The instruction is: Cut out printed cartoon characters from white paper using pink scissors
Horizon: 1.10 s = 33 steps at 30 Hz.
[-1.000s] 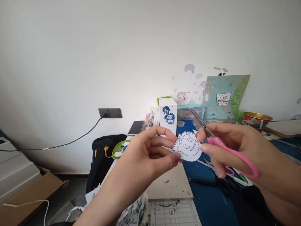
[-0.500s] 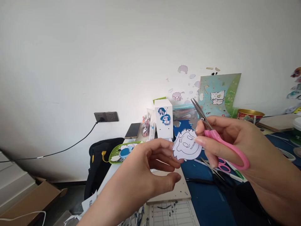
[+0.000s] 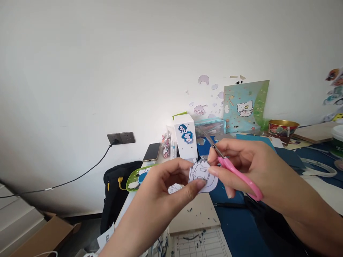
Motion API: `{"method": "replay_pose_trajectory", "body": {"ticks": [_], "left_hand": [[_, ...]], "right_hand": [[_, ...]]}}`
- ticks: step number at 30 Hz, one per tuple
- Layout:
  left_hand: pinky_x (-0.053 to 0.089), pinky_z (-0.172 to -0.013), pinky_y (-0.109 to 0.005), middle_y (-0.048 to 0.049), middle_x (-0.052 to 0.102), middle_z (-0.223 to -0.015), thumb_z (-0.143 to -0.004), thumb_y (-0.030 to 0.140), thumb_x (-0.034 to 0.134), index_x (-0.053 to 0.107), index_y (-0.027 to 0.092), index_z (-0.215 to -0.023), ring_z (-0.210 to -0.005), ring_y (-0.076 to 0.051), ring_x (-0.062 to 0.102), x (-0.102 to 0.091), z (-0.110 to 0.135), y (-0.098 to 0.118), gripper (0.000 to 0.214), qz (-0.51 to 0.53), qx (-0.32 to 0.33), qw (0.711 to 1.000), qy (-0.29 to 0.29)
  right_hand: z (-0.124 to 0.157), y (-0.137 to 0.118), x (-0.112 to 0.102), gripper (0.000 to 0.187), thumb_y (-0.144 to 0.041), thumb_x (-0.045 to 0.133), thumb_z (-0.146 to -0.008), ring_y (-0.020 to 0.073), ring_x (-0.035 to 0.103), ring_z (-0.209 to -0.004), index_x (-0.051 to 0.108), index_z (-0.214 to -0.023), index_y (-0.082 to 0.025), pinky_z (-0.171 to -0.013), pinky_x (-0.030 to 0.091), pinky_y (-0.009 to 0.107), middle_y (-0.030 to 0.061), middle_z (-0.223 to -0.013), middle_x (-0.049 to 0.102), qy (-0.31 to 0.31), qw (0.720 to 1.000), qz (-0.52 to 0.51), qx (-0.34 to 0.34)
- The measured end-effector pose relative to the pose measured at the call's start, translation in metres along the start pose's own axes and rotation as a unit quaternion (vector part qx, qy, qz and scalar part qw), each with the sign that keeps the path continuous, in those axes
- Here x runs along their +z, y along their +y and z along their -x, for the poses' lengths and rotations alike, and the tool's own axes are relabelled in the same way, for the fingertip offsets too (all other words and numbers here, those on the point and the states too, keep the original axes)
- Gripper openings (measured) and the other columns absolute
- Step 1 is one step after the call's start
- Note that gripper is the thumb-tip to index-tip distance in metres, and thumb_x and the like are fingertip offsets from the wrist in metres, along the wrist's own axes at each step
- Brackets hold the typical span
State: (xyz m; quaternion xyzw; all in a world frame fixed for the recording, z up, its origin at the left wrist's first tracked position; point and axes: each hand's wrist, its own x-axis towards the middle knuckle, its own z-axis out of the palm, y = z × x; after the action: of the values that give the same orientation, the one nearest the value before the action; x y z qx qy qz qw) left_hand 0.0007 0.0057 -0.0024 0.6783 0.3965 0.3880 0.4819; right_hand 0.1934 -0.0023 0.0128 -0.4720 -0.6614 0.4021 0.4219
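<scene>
A white paper cutout [image 3: 213, 186] with a cartoon face drawn on it is held up between both hands. My left hand [image 3: 166, 187] pinches its left side, thumb across the front and fingers behind. My right hand [image 3: 246, 157] grips a pair of scissors [image 3: 239, 176] with pink handles, their metal blades pointing up and to the left. The right thumb and a fingertip also press on the cutout's upper right edge. The scissor blades stand clear of the paper. Another piece of paper with a drawn figure [image 3: 175, 188] shows in part behind my left hand.
Below the hands lies a pale board [image 3: 193, 221] with dark scraps, over a gridded sheet [image 3: 202, 244]. A white box [image 3: 184, 150] with stickers stands behind, beside a phone [image 3: 152, 152] and green tray [image 3: 131, 178]. A bowl [image 3: 283, 129] sits at right.
My left thumb has come down onto the cutout, which has tilted and shifted slightly down and left. My right hand with the scissors has moved left along with it.
</scene>
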Motion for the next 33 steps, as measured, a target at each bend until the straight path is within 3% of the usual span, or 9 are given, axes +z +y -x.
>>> {"method": "replay_pose_trajectory", "body": {"ticks": [4,9,12,16,22,27,33], "left_hand": [[0.046,-0.062,-0.022,0.001,0.067,-0.068,-0.07,0.021,0.082,0.063,0.017,-0.073,-0.064,-0.012,0.059,0.007,-0.006,-0.003,0.02,0.118,-0.03,0.992,0.027],[0.048,-0.061,-0.02,0.0013,0.071,-0.073,-0.067,0.013,0.083,0.062,0.018,-0.085,-0.061,-0.009,0.059,0.01,-0.006,-0.006,0.028,0.205,-0.022,0.975,0.08],[0.047,-0.063,-0.019,0.0002,0.071,-0.073,-0.073,0.018,0.081,0.068,0.017,-0.085,-0.064,-0.009,0.06,0.008,-0.004,-0.006,0.018,0.199,-0.021,0.976,0.08],[0.043,-0.055,-0.015,0.0033,0.065,-0.059,-0.074,0.023,0.081,0.072,0.016,-0.07,-0.054,-0.006,0.053,0.008,-0.002,-0.004,0.012,0.196,-0.016,0.976,0.09],[0.053,-0.06,-0.019,0.0003,0.068,-0.065,-0.079,0.028,0.077,0.075,0.017,-0.07,-0.062,-0.01,0.06,0.009,-0.001,0.001,0.015,0.195,-0.022,0.978,0.066],[0.052,-0.059,-0.016,-0.0002,0.071,-0.069,-0.082,0.026,0.074,0.077,0.018,-0.074,-0.063,-0.01,0.059,0.008,0.002,-0.003,0.012,0.177,-0.004,0.982,0.062],[0.044,-0.061,-0.016,0.0019,0.069,-0.065,-0.081,0.026,0.075,0.073,0.017,-0.069,-0.062,-0.008,0.056,0.009,0.005,-0.004,0.015,0.169,0.019,0.983,0.071]], "right_hand": [[-0.001,0.001,0.003,0.012,-0.027,0.071,-0.081,0.0066,0.048,-0.042,0.06,-0.08,-0.022,-0.042,0.034,0.016,-0.0088,-0.046,0.056,-0.007,1.0,-0.025,-0.01],[-0.006,0.004,-0.003,0.015,-0.031,0.069,-0.086,0.0069,0.052,-0.045,0.06,-0.081,-0.021,-0.05,0.04,0.018,-0.0086,-0.047,0.054,-0.058,0.996,-0.062,-0.015],[-0.009,0.007,-0.006,0.014,-0.028,0.073,-0.082,0.0068,0.054,-0.046,0.061,-0.082,-0.02,-0.052,0.041,0.019,-0.0087,-0.054,0.053,-0.073,0.996,-0.047,-0.014],[-0.012,0.011,-0.014,0.019,-0.024,0.077,-0.075,0.0076,0.054,-0.049,0.061,-0.084,-0.02,-0.05,0.041,0.018,-0.0072,-0.062,0.054,-0.106,0.992,-0.051,-0.04],[-0.017,0.012,-0.025,0.007,-0.02,0.068,-0.079,0.0097,0.047,-0.053,0.063,-0.083,-0.02,-0.052,0.041,0.021,-0.0054,-0.063,0.05,-0.157,0.986,0.024,-0.053],[-0.017,0.009,-0.021,0.007,-0.011,0.064,-0.073,0.0103,0.04,-0.051,0.066,-0.075,-0.018,-0.049,0.034,0.024,-0.0059,-0.057,0.046,-0.221,0.972,0.042,-0.072],[-0.017,0.009,-0.014,0.008,-0.01,0.063,-0.073,0.0103,0.04,-0.05,0.066,-0.071,-0.018,-0.051,0.032,0.025,-0.0064,-0.055,0.046,-0.248,0.965,0.032,-0.078]]}}
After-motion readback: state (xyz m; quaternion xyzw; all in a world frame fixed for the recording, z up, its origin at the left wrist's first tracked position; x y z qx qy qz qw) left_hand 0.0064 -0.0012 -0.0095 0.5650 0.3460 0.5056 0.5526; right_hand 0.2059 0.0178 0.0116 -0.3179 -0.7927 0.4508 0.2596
